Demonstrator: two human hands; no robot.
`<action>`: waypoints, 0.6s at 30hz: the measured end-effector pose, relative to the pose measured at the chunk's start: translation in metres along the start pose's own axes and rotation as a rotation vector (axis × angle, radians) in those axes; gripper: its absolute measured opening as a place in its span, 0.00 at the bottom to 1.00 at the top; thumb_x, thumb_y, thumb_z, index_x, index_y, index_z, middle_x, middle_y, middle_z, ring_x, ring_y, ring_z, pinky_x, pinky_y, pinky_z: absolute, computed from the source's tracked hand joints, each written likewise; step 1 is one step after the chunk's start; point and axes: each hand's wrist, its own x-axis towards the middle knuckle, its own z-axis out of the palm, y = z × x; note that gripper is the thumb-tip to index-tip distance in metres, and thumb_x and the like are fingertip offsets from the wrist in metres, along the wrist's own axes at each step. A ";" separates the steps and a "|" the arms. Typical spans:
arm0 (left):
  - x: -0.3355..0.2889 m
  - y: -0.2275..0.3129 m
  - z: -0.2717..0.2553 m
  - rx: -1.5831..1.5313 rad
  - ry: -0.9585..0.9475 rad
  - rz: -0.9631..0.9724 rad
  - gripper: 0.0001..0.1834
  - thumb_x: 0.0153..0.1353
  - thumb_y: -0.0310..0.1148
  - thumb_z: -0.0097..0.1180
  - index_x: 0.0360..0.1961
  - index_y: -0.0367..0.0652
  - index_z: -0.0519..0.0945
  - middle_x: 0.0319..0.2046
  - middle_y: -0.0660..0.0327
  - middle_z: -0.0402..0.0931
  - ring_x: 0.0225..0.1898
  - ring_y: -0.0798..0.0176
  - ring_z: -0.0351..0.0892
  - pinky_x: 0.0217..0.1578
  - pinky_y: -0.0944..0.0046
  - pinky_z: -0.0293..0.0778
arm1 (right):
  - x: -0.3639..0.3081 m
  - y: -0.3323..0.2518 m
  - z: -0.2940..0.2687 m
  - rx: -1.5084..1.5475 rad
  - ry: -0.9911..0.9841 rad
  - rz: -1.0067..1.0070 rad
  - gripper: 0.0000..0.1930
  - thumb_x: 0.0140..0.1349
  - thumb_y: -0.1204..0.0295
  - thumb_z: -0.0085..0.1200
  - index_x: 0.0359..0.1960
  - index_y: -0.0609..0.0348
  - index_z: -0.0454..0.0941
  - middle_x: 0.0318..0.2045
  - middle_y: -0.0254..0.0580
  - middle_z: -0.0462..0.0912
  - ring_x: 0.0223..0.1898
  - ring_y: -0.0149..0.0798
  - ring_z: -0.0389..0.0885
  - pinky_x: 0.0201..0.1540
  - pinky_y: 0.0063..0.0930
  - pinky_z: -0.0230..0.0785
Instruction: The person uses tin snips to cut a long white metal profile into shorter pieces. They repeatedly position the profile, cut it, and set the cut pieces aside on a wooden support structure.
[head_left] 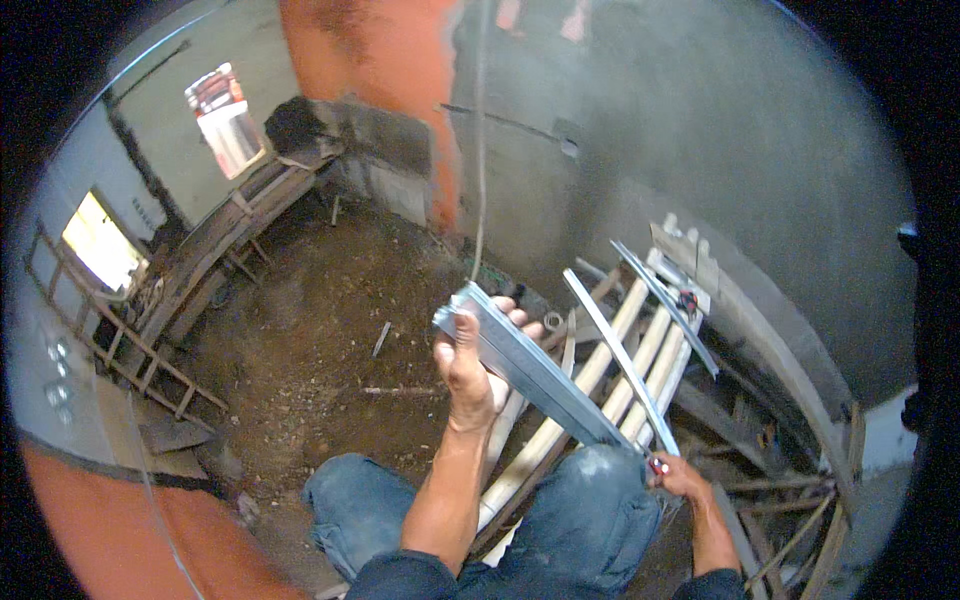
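Note:
My left hand (468, 375) is closed round the upper end of a grey metal channel profile (545, 385), with its thumb on the near face and the fingertips over the far edge. The profile slants down to the right, its lower end beside my right knee. At that end my right hand (685, 477) is closed on a small red-handled tool (657, 465), whose working end I cannot make out. Just past the right hand, a narrow silvery metal strip (620, 360) lies slanted over pale round poles (595, 375). A second metal strip (665, 305) lies farther right.
A small red and black object (687, 301) rests on the poles. To the left, a wooden ladder (145, 360) leans near a long plank bench (225, 230). A pale cable (481, 140) hangs down the far wall. Timber pieces (790, 510) crowd the right side; the floor (310, 290) is dirt.

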 end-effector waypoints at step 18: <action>0.078 -0.060 -0.217 -0.036 0.572 -0.164 0.22 0.73 0.49 0.41 0.43 0.38 0.73 0.38 0.48 0.77 0.41 0.44 0.77 0.54 0.35 0.73 | -0.067 -0.134 -0.007 1.653 1.101 -0.473 0.14 0.57 0.74 0.67 0.37 0.50 0.71 0.24 0.35 0.72 0.30 0.33 0.76 0.25 0.29 0.70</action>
